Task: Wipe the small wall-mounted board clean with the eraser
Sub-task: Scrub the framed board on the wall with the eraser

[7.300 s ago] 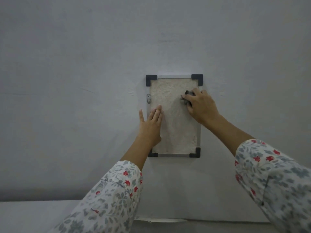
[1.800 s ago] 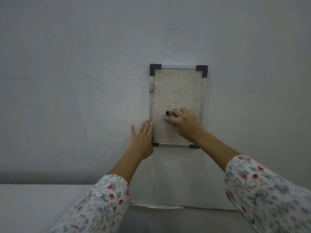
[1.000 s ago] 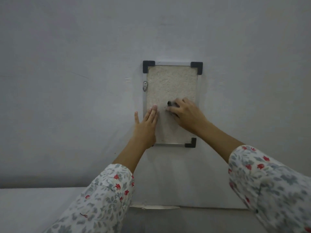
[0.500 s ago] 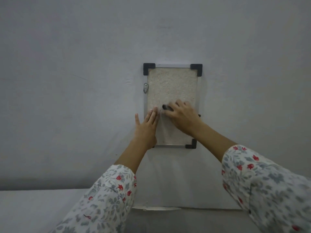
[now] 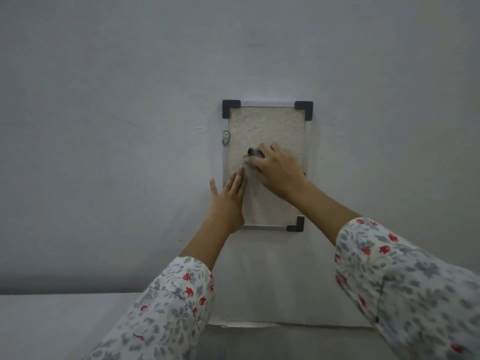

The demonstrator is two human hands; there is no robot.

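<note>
**On the wall: eraser pressed mid-board, left hand bracing the frame**

Against a plain grey wall (image 5: pixel 104 126) hangs the small board (image 5: pixel 265 126) — upright rectangle, pale speckled surface, thin metal frame, black corner caps visible at top left, top right and bottom right. Bottom left corner is hidden behind the left hand. A small metal bracket (image 5: pixel 225 138) sits on the frame's left edge, upper part.

Right hand (image 5: pixel 279 172) lies over the middle of the board, palm toward it, fingers (image 5: pixel 253 160) curled and clamped on the eraser (image 5: pixel 253 152). Only a dark end of the eraser shows, poking out past the fingertips toward the left; the rest is covered by the hand. Eraser is touching the board surface, roughly at mid-height, left of centre.

Left hand (image 5: pixel 228 198) is flat on the lower left of the board, fingers held together and straight, pointing up, thumb spread out to the left over the wall. It holds nothing. Its fingertips end just below and beside the eraser — close, cannot tell if touching the right hand.

Both forearms are bare; the left sleeve (image 5: pixel 166 307) and right sleeve (image 5: pixel 405 287) are white with grey leaves and red flowers. Right sleeve is a little blurred.

Below the board a pale horizontal surface (image 5: pixel 52 320) meets the wall at lower left; a thin light strip (image 5: pixel 244 324) lies along the foot of the wall under the board. No marks readable on the board surface at this sharpness.
</note>
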